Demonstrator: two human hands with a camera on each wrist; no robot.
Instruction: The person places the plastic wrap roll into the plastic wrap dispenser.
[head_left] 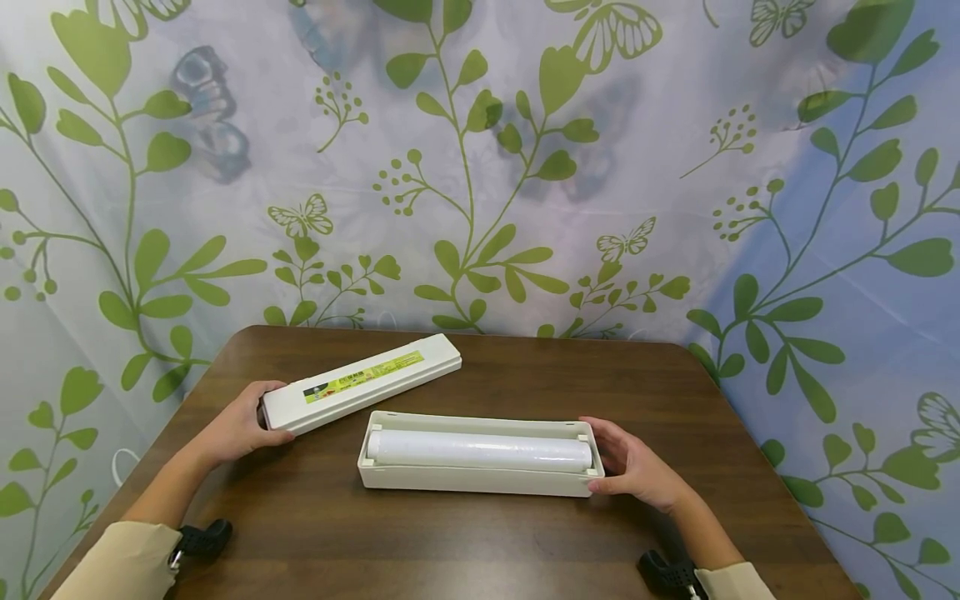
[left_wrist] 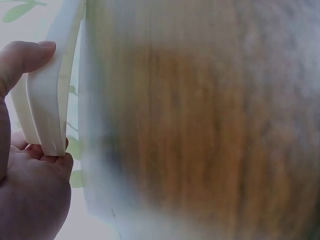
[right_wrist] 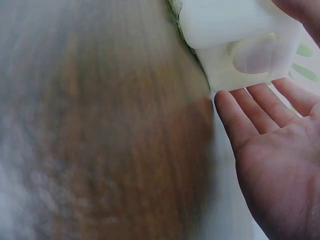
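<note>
Left hand (head_left: pixel 238 429) wrapped around the near end of the white lid (head_left: pixel 362 382), thumb on top and fingers beneath, so lifted slightly at that end while the far end points away from the hand across the wooden table (head_left: pixel 487 533). Held this way probably to keep the lid aside, label side up.

Right hand (head_left: pixel 633 467) open, with straight fingers beside the end wall of the dispenser tray (head_left: pixel 480 479), touching or nearly touching it; not possible to say which. Likely placed so to steady the tray. Inside the tray, roll of cling film (head_left: pixel 480 450) lying lengthwise, stretching away from the right palm toward the left hand.
</note>
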